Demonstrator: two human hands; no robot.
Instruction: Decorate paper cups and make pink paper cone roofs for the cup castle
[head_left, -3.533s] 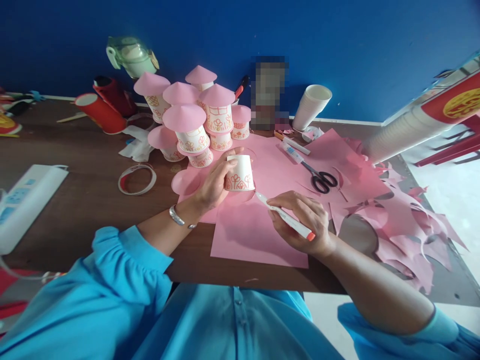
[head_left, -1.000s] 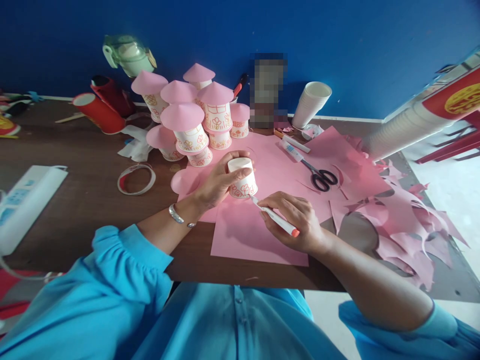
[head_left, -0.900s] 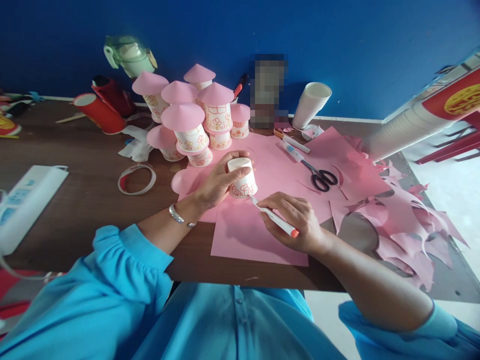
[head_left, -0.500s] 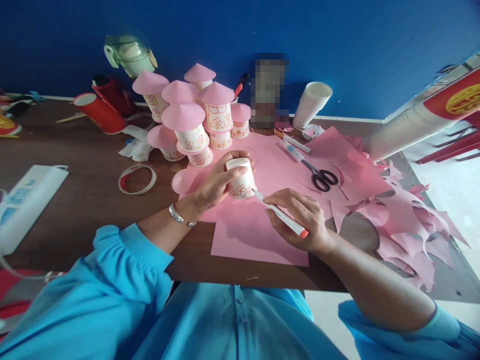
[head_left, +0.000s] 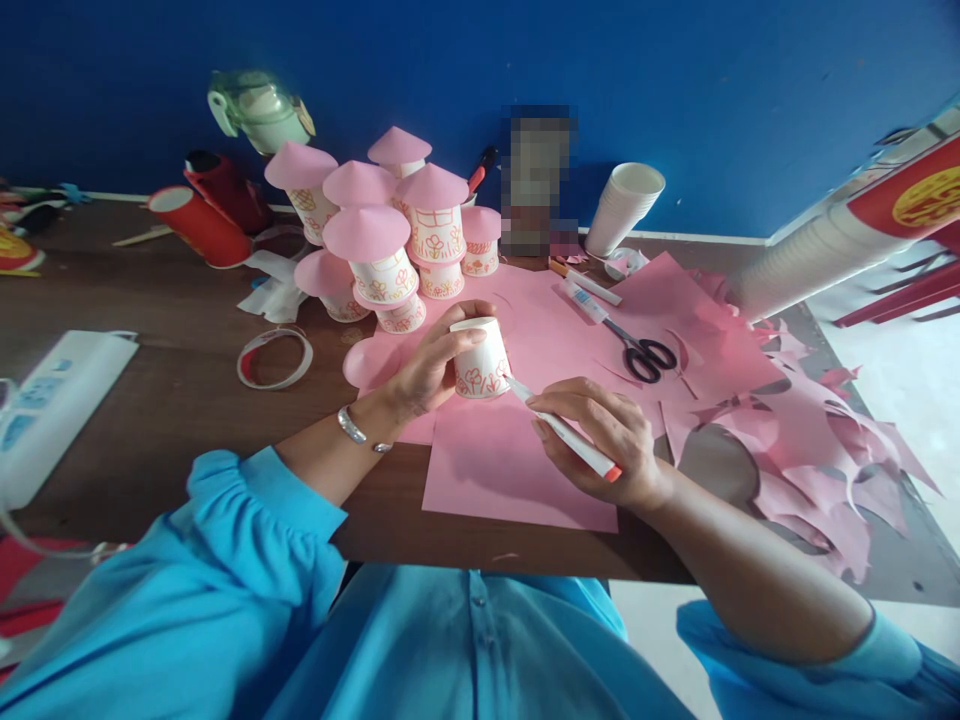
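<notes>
Drawing on a paper cup over pink paper at the desk.

From my head camera: my left hand point(head_left: 431, 368) is wrapped around a small upside-down paper cup point(head_left: 480, 358), tilted, with fingers curled over its base and thumb at the side; orange flowers run along its lower band. My right hand point(head_left: 604, 440) pinches a white marker point(head_left: 564, 430) with an orange end, its tip touching the cup's lower right edge. Both are over a pink paper sheet point(head_left: 510, 470) near the front edge of the desk point(head_left: 172, 400). Toward the back edge stands a cluster of decorated cups with pink cone roofs point(head_left: 382, 235). Black scissors point(head_left: 641, 355) lie on the pink paper to the right, well apart from my hands.
</notes>
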